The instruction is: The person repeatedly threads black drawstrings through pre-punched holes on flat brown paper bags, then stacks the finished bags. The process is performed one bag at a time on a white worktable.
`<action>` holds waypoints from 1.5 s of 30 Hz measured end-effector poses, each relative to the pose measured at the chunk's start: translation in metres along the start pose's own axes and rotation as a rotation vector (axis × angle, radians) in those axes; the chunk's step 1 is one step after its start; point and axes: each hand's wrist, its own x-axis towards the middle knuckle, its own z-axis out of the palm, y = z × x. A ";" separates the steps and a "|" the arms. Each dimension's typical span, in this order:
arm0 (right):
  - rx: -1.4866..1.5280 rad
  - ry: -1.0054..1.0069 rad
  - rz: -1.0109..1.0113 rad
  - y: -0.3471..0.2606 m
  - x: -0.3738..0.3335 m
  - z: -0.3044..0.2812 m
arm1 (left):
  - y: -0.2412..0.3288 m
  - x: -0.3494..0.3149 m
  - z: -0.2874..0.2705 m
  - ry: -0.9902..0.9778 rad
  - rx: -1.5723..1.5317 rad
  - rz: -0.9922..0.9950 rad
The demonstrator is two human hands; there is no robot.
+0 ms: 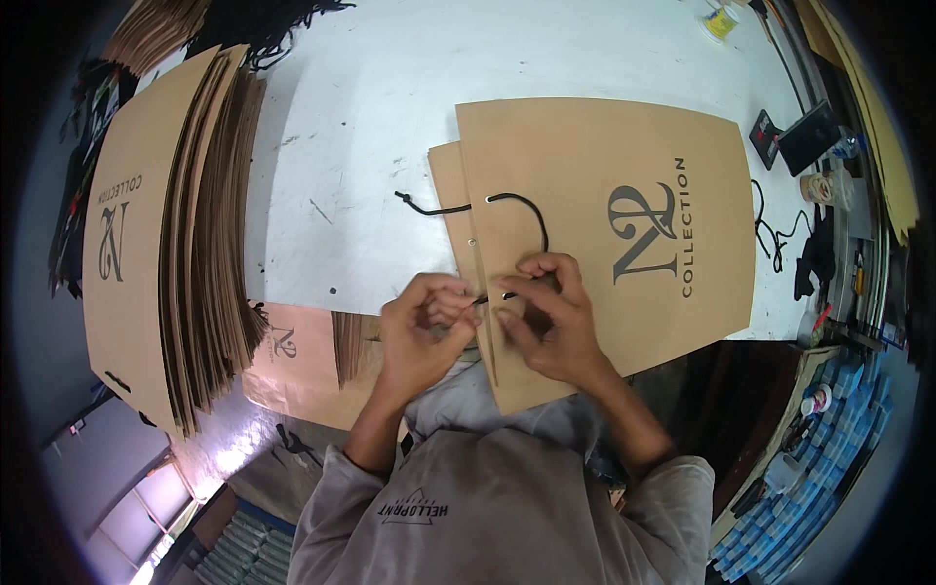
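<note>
A flat brown paper bag with dark printing lies sideways on the table, its top edge towards the left. A black cord loops over its face from the upper metal-rimmed hole. A knotted cord end sticks out left, past the bag's edge. My left hand is closed, pinching a dark cord end beside the lower hole. Over the bag's lower left part rests my right hand, its thumb and index finger apart on either side of that hole. The cord runs under its curled fingers, which hide part of it.
A thick stack of brown paper bags stands at the left. More bags lie lower, near my left arm. Black cords are heaped at the far left of the white table. A cup and dark boxes sit at the right.
</note>
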 end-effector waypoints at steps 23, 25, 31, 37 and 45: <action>0.170 0.115 0.197 -0.007 -0.004 0.032 | 0.003 -0.006 0.011 0.018 -0.031 -0.174; -0.008 0.027 0.056 -0.014 -0.006 0.031 | -0.004 -0.012 0.008 0.073 0.155 -0.007; 0.054 -0.258 0.098 -0.023 0.003 0.008 | -0.024 -0.009 -0.003 0.011 0.348 0.388; 0.213 -0.326 0.098 -0.012 0.009 -0.005 | -0.026 -0.005 0.005 0.045 -0.277 0.081; 0.379 -0.306 0.267 0.001 0.006 -0.009 | -0.027 0.002 0.012 -0.029 0.071 0.239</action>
